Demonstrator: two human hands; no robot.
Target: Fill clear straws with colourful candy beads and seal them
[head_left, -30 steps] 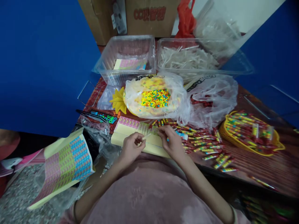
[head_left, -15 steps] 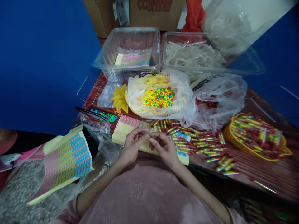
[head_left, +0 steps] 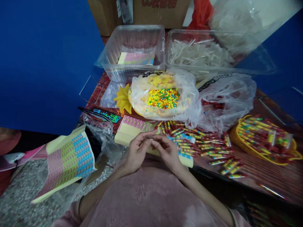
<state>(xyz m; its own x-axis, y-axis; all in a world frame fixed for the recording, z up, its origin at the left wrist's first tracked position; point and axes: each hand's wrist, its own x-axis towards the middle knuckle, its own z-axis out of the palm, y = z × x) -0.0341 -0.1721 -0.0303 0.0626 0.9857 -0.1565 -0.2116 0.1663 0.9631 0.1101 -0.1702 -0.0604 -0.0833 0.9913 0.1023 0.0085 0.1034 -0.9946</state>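
My left hand (head_left: 138,150) and my right hand (head_left: 167,150) meet at the fingertips above the near table edge. Both are closed in a pinch; what lies between the fingers is too small and hidden to name. Beneath them is a pad of sticker sheets (head_left: 125,134) with pink, green and blue labels. Filled tubes with red ends (head_left: 210,143) lie in a pile just right of my right hand. Behind my hands, colourful candy beads (head_left: 163,98) sit in an open plastic bag (head_left: 139,94).
Two clear bins stand behind, one with a sheet (head_left: 137,59), one with empty tubes (head_left: 201,53). A yellow basket (head_left: 233,137) of filled tubes is at right, beside a crumpled bag (head_left: 234,101). More sticker sheets (head_left: 68,157) hang at left.
My fingertips have drawn closer together, and the left fingers now cover more of the space between the hands. The view has shifted slightly.
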